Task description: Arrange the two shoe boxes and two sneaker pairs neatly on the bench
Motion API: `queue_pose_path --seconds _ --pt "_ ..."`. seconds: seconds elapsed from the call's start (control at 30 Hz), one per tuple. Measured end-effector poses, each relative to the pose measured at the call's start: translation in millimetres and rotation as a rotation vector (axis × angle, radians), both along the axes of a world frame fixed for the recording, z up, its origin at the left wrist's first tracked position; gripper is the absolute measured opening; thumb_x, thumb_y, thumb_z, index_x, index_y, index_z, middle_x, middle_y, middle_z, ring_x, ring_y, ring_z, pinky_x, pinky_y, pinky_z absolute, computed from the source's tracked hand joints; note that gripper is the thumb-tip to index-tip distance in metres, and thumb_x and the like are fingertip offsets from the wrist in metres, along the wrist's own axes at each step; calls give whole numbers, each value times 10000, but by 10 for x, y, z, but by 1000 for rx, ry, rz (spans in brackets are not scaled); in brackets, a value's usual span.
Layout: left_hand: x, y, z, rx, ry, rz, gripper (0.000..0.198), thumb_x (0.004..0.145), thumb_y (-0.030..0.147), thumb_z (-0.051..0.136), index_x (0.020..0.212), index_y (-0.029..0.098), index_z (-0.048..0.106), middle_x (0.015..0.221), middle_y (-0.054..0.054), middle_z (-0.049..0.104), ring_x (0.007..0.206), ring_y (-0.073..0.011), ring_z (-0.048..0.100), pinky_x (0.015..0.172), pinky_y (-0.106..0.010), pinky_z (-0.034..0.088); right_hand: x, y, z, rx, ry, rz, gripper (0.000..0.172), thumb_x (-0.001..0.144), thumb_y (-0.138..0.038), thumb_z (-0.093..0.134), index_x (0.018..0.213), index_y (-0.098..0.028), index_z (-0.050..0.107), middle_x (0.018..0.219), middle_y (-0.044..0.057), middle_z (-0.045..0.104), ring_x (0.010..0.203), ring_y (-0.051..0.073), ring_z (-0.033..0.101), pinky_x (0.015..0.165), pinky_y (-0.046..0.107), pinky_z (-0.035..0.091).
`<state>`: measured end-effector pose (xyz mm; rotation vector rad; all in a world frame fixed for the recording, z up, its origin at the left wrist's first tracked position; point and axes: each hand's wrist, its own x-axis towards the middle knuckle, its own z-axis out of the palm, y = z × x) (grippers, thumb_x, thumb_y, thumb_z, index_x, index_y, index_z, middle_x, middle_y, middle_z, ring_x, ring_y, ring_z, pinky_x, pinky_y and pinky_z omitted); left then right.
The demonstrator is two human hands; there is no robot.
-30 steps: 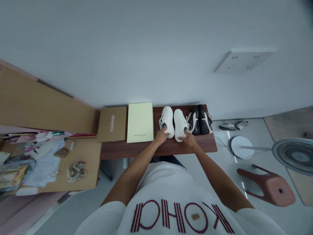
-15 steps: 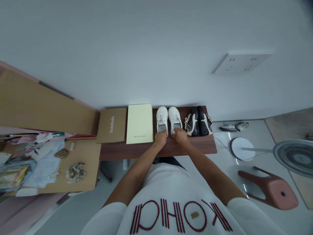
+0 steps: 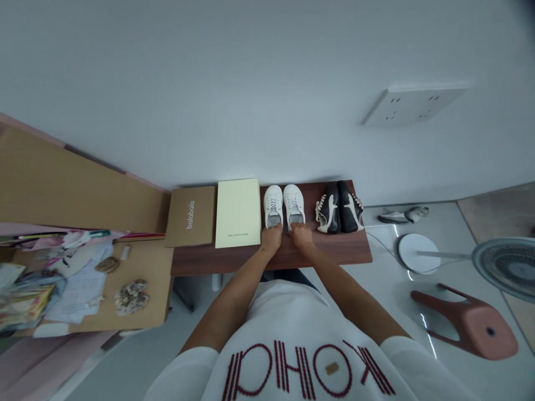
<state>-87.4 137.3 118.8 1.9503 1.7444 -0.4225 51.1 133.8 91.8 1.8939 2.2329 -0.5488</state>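
Note:
Two white sneakers stand side by side on a dark wooden board, toes toward the wall. My left hand (image 3: 271, 238) grips the heel of the left white shoe (image 3: 273, 201), and my right hand (image 3: 301, 235) grips the heel of the right white shoe (image 3: 294, 200). The fingers reach into the shoe openings and are partly hidden. Left of the white pair lies a pale yellow box (image 3: 238, 211), with a brown box (image 3: 191, 216) beyond it. A pair of black and white shoes (image 3: 340, 207) sits at the board's right end.
The wooden board (image 3: 234, 263) runs along the wall. At left is a desk (image 3: 154, 306) with papers and a scrunchie (image 3: 131, 296). To the right, a pink stool (image 3: 487, 331), a fan (image 3: 512, 267) and more shoes (image 3: 403, 215) stand on the floor. A socket plate (image 3: 416, 106) is on the wall.
Both white shoes have shifted slightly left, toward the yellow box, with my hands on them. The right shoe now points straighter toward the wall.

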Motion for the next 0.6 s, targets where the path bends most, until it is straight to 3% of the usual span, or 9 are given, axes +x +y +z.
queue_pose_path --seconds 0.13,0.23,0.33,0.43,0.5,0.6 --pt "7 -40 43 82 -8 6 340 1013 333 482 1271 124 556 1091 -183 729 1134 -305 674 987 -415 469 146 -84 -28 112 152 17 162 995 -293 562 1059 -181 660 1149 138 704 1074 250 626 893 333 487" --pt "87 -76 81 199 -55 -10 378 985 356 544 1273 113 552 1164 -197 699 1179 -327 635 1041 -455 438 424 -179 -60 291 336 -38 183 991 -290 535 1052 -187 674 1157 140 694 1074 259 617 961 374 479" --pt "286 -94 71 248 -183 -84 342 977 315 552 1264 130 564 1219 -183 678 1199 -312 613 1047 -439 446 877 -266 -107 510 455 -219 232 976 -302 508 1106 -181 658 1188 159 673 1126 281 597 1006 443 471" --pt "616 -61 -10 219 -341 -140 352 963 276 569 1289 144 563 1246 -165 672 1214 -294 610 1051 -430 461 1449 -301 -177 645 416 -461 340 941 -342 519 1214 -159 605 1241 188 646 1187 315 571 1027 510 457" --pt "889 2 -87 165 -448 -136 397 947 261 594 1326 152 551 1291 -157 662 1241 -280 610 1070 -415 458 1828 -279 -238 626 332 -615 459 889 -356 560 1285 -126 567 1278 217 629 1219 345 556 1028 536 451" --pt "1297 142 -193 -13 -507 -43 475 920 289 647 1359 146 539 1355 -164 647 1271 -265 615 1054 -357 469 2273 -191 -335 385 271 -725 578 788 -369 645 1287 -84 581 1223 223 666 1169 359 596 990 499 481"
